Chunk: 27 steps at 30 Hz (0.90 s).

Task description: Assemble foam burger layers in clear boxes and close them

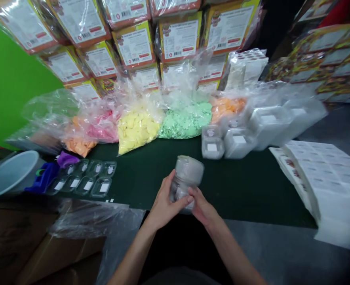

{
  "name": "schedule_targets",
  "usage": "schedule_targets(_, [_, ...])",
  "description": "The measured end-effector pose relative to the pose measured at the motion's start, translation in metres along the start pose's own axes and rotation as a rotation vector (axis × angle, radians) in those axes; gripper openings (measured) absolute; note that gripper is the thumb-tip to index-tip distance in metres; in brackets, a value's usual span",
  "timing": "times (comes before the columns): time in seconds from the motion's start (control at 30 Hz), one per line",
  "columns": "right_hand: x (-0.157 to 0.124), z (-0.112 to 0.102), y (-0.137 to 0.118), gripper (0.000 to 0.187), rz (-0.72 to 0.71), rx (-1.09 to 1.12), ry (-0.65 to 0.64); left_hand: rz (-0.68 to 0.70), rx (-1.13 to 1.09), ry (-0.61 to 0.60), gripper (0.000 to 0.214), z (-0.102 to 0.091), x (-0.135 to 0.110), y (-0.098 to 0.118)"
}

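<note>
Both hands hold a stack of small clear plastic containers (186,176) just above the dark green table (246,190), near its front edge. My left hand (166,200) wraps round the stack's left side, thumb across the front. My right hand (201,206) grips its lower right side. The stack tilts away from me, its top end blurred. Several more clear containers with white labels (87,180) lie flat on the table to the left.
Clear bags of coloured pieces line the back: orange (78,144), pink (100,124), yellow (136,128), green (187,118), orange (227,107). Stacked clear boxes (237,140) stand right of centre. Label sheets (320,174) lie at right, a grey bowl (10,172) at left, cartons behind.
</note>
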State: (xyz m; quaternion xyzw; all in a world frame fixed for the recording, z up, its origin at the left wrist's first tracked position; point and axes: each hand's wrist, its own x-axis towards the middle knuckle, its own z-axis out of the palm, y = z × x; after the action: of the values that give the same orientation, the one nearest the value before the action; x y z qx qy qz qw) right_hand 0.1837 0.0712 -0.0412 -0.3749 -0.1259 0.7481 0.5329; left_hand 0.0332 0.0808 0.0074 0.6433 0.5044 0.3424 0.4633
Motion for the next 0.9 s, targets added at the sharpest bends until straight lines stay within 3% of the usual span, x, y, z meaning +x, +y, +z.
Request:
schedule_targets(0.17, [0.006, 0.006, 0.015, 0.053, 0.017, 0.04, 0.003, -0.026, 0.062, 0.095, 0.068, -0.018, -0.012, 0.002])
schedule_targets(0.3, [0.01, 0.01, 0.026, 0.062, 0.024, 0.055, -0.088, -0.098, -0.084, 0.167, 0.069, -0.029, -0.017, -0.002])
schedule_targets(0.43, [0.011, 0.008, 0.032, 0.059, 0.03, 0.061, -0.047, -0.13, -0.235, 0.181, 0.065, -0.036, -0.022, -0.002])
schedule_targets(0.53, [0.014, 0.005, 0.037, 0.056, 0.035, 0.077, -0.122, -0.15, -0.353, 0.216, 0.062, -0.039, -0.025, 0.001])
schedule_targets(0.7, [0.023, -0.004, 0.047, 0.054, 0.078, 0.112, -0.205, -0.131, -0.432, 0.302, 0.064, -0.041, -0.028, 0.01])
schedule_targets(0.9, [0.032, -0.022, 0.052, 0.063, 0.133, 0.11, -0.088, 0.004, -0.457, 0.446, 0.056, -0.054, -0.031, 0.021])
